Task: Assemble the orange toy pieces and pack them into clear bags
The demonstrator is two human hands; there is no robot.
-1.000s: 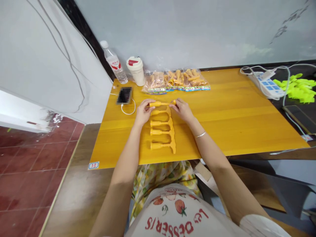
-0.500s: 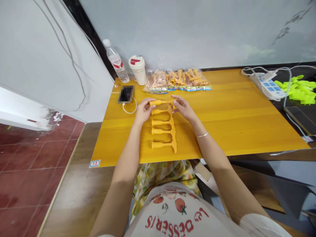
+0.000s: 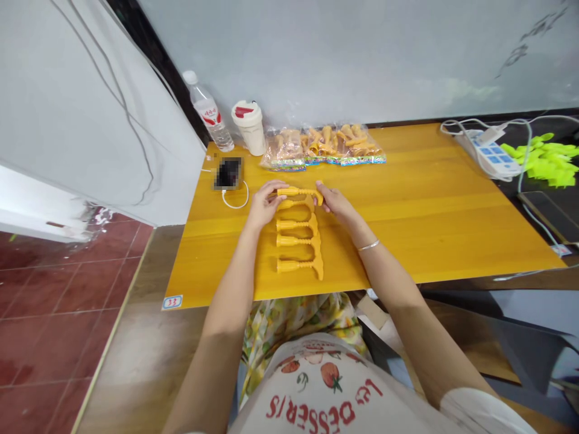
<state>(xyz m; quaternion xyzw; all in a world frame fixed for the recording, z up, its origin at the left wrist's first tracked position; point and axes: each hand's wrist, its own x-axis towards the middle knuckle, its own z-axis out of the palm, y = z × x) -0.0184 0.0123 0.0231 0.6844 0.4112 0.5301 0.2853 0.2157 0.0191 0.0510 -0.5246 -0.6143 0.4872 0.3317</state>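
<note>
My left hand (image 3: 266, 204) pinches the ribbed handle end of an orange plastic toy hammer (image 3: 296, 191). At its curved head, my right hand (image 3: 332, 199) grips the same toy hammer between thumb and fingers. Below it, toward me, several matching toy hammers (image 3: 296, 241) lie in a column on the yellow wood-grain table (image 3: 407, 223). Their handles point left and their heads line up on the right. The held hammer is level with the far end of this column, partly over the topmost one. Whether it touches the table I cannot tell.
Clear bags of orange pieces (image 3: 325, 146) lie along the back wall. A white lidded cup (image 3: 250, 129), a water bottle (image 3: 211, 114) and a cabled phone (image 3: 228, 173) stand or lie at back left. A power strip (image 3: 493, 157) and bright green pieces (image 3: 543, 160) are at right.
My right hand has shifted slightly and its fingers have drawn in around the hammer's head, which now shows more plainly. The left hand stays on the handle end.
</note>
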